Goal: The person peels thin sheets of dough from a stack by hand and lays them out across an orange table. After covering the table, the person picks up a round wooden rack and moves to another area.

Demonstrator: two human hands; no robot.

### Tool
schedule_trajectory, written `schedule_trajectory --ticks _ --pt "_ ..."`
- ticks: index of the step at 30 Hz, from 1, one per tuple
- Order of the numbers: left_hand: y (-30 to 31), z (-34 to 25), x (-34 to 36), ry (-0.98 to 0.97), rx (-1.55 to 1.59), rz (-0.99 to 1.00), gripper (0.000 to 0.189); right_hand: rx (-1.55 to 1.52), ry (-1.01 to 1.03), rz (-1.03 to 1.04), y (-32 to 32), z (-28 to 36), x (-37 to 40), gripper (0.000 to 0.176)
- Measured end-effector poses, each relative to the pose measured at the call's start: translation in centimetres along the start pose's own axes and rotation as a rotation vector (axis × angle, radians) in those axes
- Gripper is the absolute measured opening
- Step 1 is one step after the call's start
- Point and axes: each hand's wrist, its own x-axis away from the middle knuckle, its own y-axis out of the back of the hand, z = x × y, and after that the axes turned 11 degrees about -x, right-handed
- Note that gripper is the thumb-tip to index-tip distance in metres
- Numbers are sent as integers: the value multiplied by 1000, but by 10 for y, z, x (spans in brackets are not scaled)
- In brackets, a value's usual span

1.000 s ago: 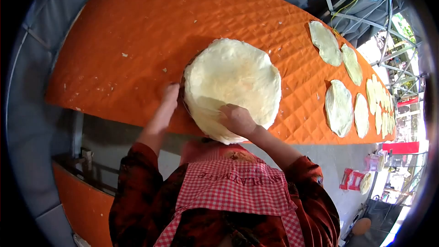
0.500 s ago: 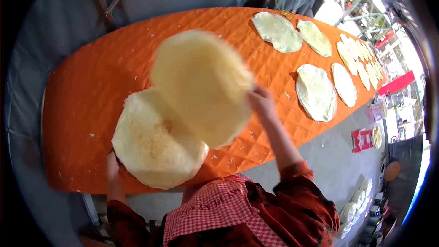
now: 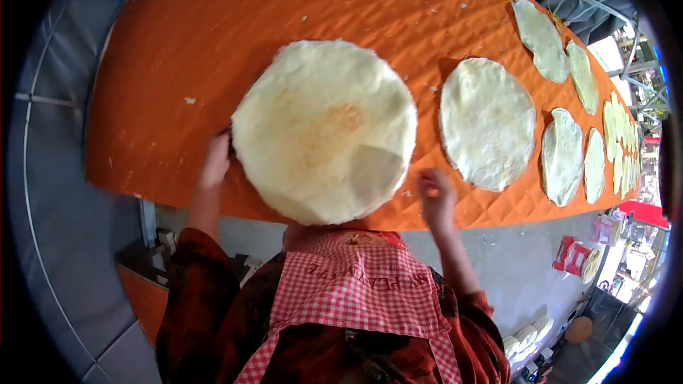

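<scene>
A large round flatbread (image 3: 320, 135), pale with light brown patches in the middle, lies flat on the orange quilted cloth (image 3: 178, 50). At its left edge is my left hand (image 3: 215, 160), with the fingertips partly hidden at the rim and closed on it. My right hand (image 3: 436, 195) is just off the lower right edge, apart from the bread. Its fingers are loosely bent, and nothing shows in them. A shadow falls on the bread's lower right part. Right of it lies another round flatbread (image 3: 488, 124), paler and thinner.
More thin flatbreads, such as an oval one (image 3: 562, 156) and a long one (image 3: 542, 41), spread toward the table's far right end. Beyond the front edge, a red and white bag (image 3: 571, 256) is on the grey floor (image 3: 498, 256). Grey tent fabric (image 3: 57, 171) borders the left.
The flatbread lifted in my right hand has left that hand, and one more round lies flat on the cloth to the right. My view has shifted, and my right hand is lower.
</scene>
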Motion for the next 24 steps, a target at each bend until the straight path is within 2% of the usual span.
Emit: schedule_trajectory --ticks 1,2,3,4,7,9,11,12,15,16,20,23,24 --pt "7 6 -6 37 -10 22 20 73 284 207 -40 22 -5 22" --pt "5 2 -4 25 16 17 16 1 422 342 -83 44 -3 30" --pt "14 22 -19 52 78 52 11 97 524 499 -118 58 2 43" --pt "14 15 -13 71 55 14 9 311 527 612 -147 85 11 56" --pt "10 4 -4 95 45 -28 7 590 601 677 -195 86 24 61" --pt "13 4 -3 75 96 51 9 517 509 682 -196 88 20 53" --pt "14 1 -1 91 63 34 11 382 441 708 -192 81 15 47" --pt "16 4 -3 82 66 50 12 300 511 675 -190 84 10 36" --pt "17 7 -8 58 66 60 13 320 326 668 -186 83 1 29" --pt "16 7 -8 59 63 39 13 372 408 646 -185 88 -2 21" --pt "17 -4 3 51 18 50 15 499 432 573 -191 92 -1 13" --pt "15 38 -26 -43 26 -60 17 654 376 621 -194 85 -6 10" --pt "16 27 -19 -99 12 2 18 627 403 633 -194 75 -12 9"
